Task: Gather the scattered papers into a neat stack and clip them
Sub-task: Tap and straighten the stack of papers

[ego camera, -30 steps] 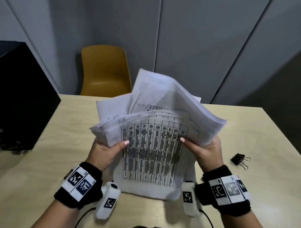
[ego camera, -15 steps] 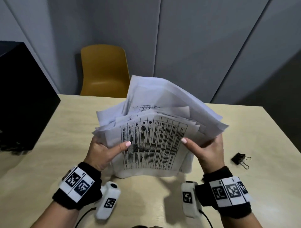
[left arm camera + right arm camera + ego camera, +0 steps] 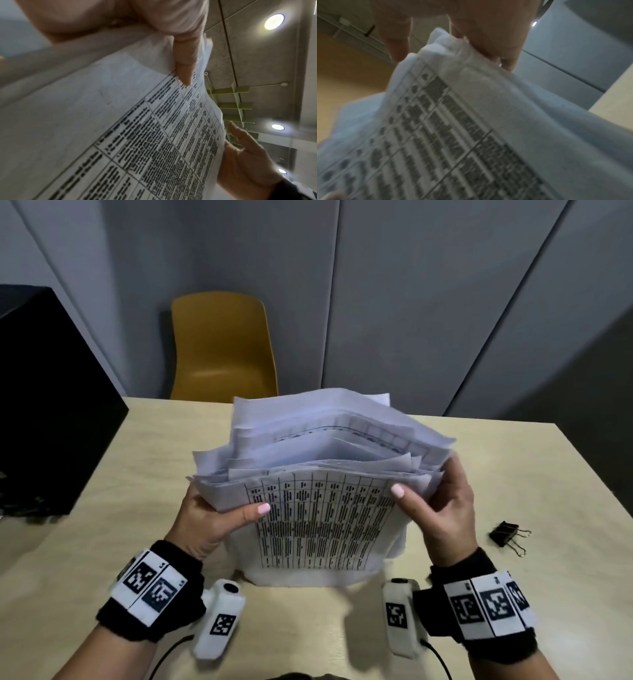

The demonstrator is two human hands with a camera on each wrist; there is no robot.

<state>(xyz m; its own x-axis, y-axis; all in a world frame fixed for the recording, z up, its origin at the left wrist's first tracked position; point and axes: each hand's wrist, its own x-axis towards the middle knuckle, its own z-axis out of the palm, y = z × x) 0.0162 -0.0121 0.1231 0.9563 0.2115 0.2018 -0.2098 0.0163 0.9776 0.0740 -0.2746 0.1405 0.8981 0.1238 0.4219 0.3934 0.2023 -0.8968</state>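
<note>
Papers (image 3: 318,470): all gathered into one bundle, held on edge with the lower edge resting on the table (image 3: 102,474). Top edges uneven, sheets fanned apart, so squaring is not finished. Left hand (image 3: 212,518) grips the bundle's left side, thumb across the printed front sheet; right hand (image 3: 442,515) grips the right side likewise. Binder clip (image 3: 507,535) lies on the table just right of the right hand, untouched. Judgement: gathering done; aligning in progress; clipping is left.
</note>
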